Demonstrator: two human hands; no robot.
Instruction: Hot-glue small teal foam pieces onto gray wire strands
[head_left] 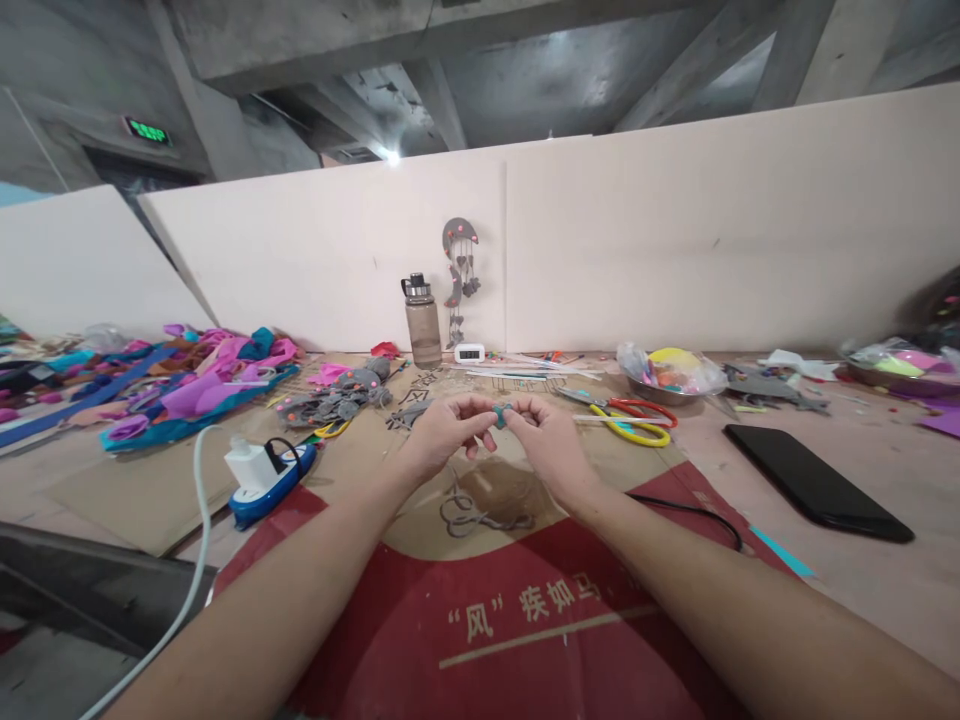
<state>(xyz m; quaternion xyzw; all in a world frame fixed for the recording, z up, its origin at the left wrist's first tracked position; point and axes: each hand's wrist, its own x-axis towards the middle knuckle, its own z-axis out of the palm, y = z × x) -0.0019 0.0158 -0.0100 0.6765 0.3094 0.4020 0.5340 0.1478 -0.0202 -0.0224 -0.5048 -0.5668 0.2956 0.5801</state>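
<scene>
Above the cardboard, my left hand [450, 432] and my right hand [551, 445] meet fingertip to fingertip. Both pinch a small teal piece [500, 416], maybe felt; its exact shape is mostly covered by my fingers. Below them a loose grey cord [469, 518] lies in loops on the cardboard sheet [420, 515]. Just right of my right hand rest scissors with yellow handles [637, 432] and another pair with red-orange handles [649, 408]. Left of my left hand is a heap of grey felt pieces [334, 397] with small pink dots.
A bottle [424, 330] and a small white digital clock [469, 353] stand by the back board. A blue power strip [274, 485] with a white cable sits left, a black phone [814, 480] right. Colourful felt [202, 395] is piled far left; a bowl [667, 390] holds bagged pieces.
</scene>
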